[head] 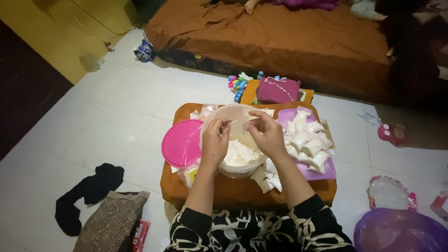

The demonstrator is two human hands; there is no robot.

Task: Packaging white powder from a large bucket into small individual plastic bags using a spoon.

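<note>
White tile floor, low orange bench [233, 193]. Left hand [214, 142] and right hand [267, 135] both pinch small clear plastic bag [246, 120] over tub of white powder [238, 154]; pink lid [182, 142] left, filled packets [308, 140] right.

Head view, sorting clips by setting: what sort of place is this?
Probably a room in a home, with work done on the floor: a low mattress under a brown sheet, white floor tiles, and a small orange table holding a tub of white powder.
</note>
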